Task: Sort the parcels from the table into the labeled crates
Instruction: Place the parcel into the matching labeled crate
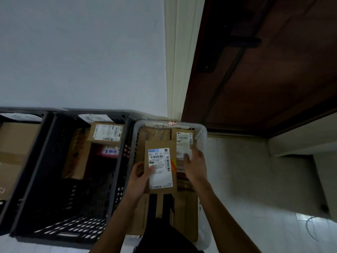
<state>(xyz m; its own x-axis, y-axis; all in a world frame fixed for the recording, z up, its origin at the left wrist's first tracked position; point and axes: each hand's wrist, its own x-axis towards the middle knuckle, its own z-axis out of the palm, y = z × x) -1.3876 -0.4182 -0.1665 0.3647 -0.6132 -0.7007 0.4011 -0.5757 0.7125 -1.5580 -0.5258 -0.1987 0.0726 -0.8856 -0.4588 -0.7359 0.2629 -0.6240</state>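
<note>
Left hand has its grip pinched round the lower left edge of a flat brown parcel, label up, likely so it can be checked against the crate's tag. It hangs over the pale crate at centre frame, already crowded with boxes. Right hand is spread, fingers straight, resting against the neighbouring labelled box, seemingly holding a gap open. To the left, the dark crate has room to spare. The table isn't in shot.
</note>
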